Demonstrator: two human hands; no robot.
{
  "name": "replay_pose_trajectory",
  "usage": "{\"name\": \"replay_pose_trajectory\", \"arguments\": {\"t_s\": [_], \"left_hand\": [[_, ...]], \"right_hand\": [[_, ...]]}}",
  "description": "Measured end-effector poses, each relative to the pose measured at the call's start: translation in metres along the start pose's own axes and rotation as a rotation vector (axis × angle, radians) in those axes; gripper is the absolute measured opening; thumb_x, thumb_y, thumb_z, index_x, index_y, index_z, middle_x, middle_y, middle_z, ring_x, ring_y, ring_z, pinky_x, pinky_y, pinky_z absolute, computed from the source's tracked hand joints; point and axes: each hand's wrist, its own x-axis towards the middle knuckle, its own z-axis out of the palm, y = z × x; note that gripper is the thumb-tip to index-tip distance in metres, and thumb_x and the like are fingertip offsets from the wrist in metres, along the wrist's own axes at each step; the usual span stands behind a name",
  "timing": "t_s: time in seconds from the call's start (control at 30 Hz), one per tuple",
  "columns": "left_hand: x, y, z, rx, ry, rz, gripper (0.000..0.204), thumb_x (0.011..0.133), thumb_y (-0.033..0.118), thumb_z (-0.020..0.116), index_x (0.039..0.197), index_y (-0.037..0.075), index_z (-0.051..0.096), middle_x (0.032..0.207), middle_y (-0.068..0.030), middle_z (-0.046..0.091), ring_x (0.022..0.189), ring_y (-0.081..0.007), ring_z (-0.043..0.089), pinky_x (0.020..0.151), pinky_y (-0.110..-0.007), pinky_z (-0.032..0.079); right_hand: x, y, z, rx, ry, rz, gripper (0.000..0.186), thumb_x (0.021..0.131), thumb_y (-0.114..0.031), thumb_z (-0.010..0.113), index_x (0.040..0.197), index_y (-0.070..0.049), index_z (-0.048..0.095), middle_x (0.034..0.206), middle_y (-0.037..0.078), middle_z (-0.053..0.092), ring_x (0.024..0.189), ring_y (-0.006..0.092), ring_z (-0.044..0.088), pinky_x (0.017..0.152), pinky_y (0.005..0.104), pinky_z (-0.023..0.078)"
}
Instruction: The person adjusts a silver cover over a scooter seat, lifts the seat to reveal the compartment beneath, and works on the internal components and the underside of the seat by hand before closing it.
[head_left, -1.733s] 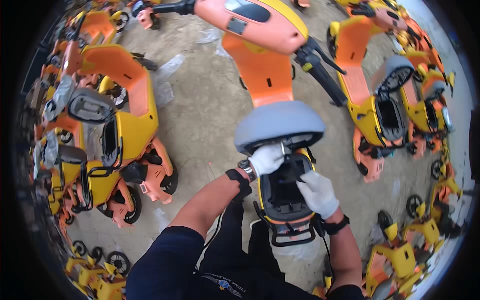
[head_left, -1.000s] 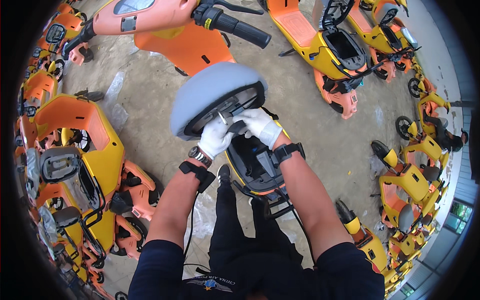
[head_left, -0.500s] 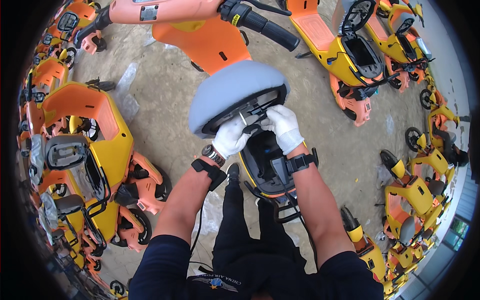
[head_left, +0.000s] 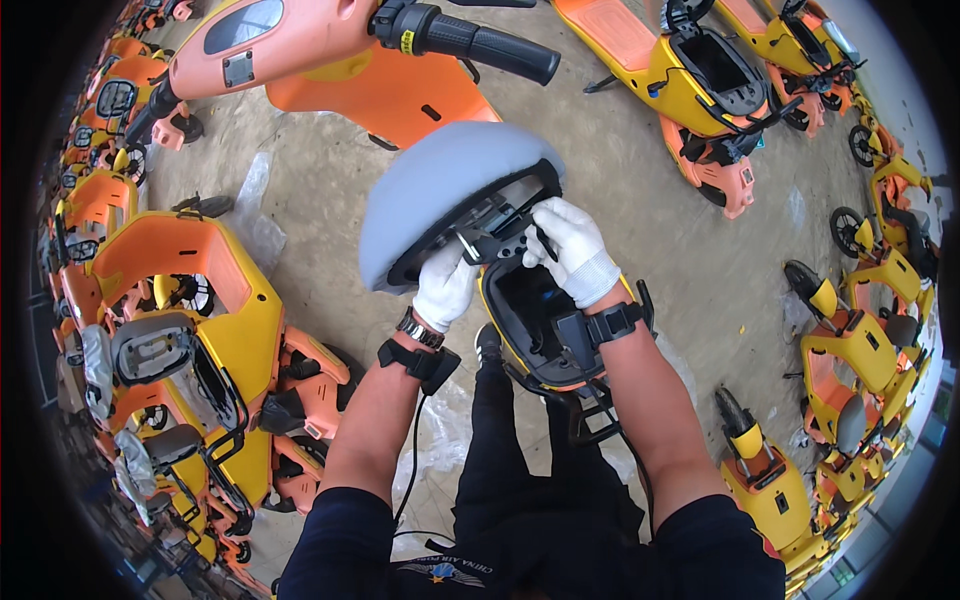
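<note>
A grey scooter seat (head_left: 440,185) is tilted up, its black underside and metal hinge (head_left: 485,240) facing me. My left hand (head_left: 445,287), in a white glove, is closed at the seat's lower rim beside the hinge; its fingertips are partly hidden under the seat. My right hand (head_left: 568,245), also gloved in white, pinches a thin black piece (head_left: 545,243) just right of the hinge. What kind of piece it is I cannot make out. Below both hands lies the open black storage box (head_left: 530,300) of the yellow scooter.
The scooter's handlebar (head_left: 480,42) and orange footboard (head_left: 390,105) are beyond the seat. Yellow and orange scooters (head_left: 215,290) stand in rows on the left, with more (head_left: 700,90) on the right. Plastic film (head_left: 255,215) lies on the concrete floor.
The right hand has drawn slightly away from the hinge, with the thin black piece now showing in its fingers. The left hand has shifted down and left along the seat's rim.
</note>
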Motion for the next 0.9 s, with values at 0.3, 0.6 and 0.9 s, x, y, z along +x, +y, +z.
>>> {"name": "replay_pose_trajectory", "arguments": {"t_s": [0.3,0.6,0.9], "left_hand": [[-0.004,0.007,-0.016,-0.180,-0.103,-0.105,0.027,0.096,0.018,0.055,0.108,-0.005,0.062,0.099,-0.0104,0.067,0.075,-0.0117,0.058,0.066,-0.024,0.047],[-0.004,0.026,-0.027,-0.225,-0.187,-0.180,0.019,0.084,0.011,0.070,0.092,-0.006,0.066,0.097,-0.0120,0.067,0.080,-0.0138,0.059,0.071,-0.026,0.048],[-0.003,0.028,-0.017,-0.054,-0.069,-0.109,0.012,0.073,-0.012,0.067,0.078,-0.002,0.063,0.092,-0.0122,0.066,0.078,-0.0169,0.063,0.069,-0.029,0.051]], "right_hand": [[-0.076,-0.014,0.003,-0.666,-0.275,-0.051,0.011,0.089,-0.011,0.055,0.089,0.001,0.057,0.079,0.004,0.057,0.075,0.0116,0.054,0.071,0.0271,0.045],[-0.067,0.004,-0.045,-1.160,-0.255,-0.162,0.013,0.090,-0.015,0.053,0.091,-0.002,0.056,0.081,0.018,0.062,0.078,0.0370,0.062,0.069,0.0423,0.048],[0.039,0.026,-0.031,-1.677,-0.102,-0.411,0.011,0.083,-0.012,0.054,0.086,-0.003,0.060,0.077,0.017,0.064,0.075,0.0379,0.063,0.068,0.0452,0.051]]}}
